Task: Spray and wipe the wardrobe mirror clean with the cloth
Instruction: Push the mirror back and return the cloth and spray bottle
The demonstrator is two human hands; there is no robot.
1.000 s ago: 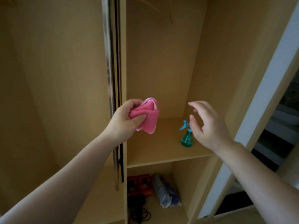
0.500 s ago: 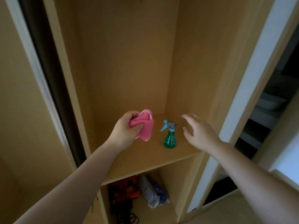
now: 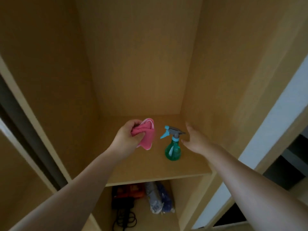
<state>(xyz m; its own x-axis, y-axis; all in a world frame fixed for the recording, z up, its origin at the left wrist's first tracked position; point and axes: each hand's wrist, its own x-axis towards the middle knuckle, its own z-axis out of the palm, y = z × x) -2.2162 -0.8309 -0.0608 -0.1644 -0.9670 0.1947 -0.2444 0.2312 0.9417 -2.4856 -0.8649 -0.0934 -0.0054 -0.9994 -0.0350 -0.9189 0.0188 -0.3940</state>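
My left hand (image 3: pixel 128 137) grips a bunched pink cloth (image 3: pixel 147 136) above the wooden shelf (image 3: pixel 150 169) inside the wardrobe. A green spray bottle (image 3: pixel 172 148) with a blue and grey trigger head stands upright on that shelf, just right of the cloth. My right hand (image 3: pixel 195 140) is beside the bottle on its right, fingers straight and spread, holding nothing; a small gap shows between the hand and the bottle. No mirror surface shows; only a dark sliding door edge (image 3: pixel 25 135) runs along the left.
Under the shelf lie an orange and black tool case (image 3: pixel 128 192), a black cable (image 3: pixel 125 220) and a bagged blue and grey bundle (image 3: pixel 158 199). The wardrobe's side panels close in left and right. A white door frame (image 3: pixel 270 124) stands at the right.
The view has swung right and closer to the shelf. My right hand has moved down and left, nearer the spray bottle. My left hand still holds the cloth.
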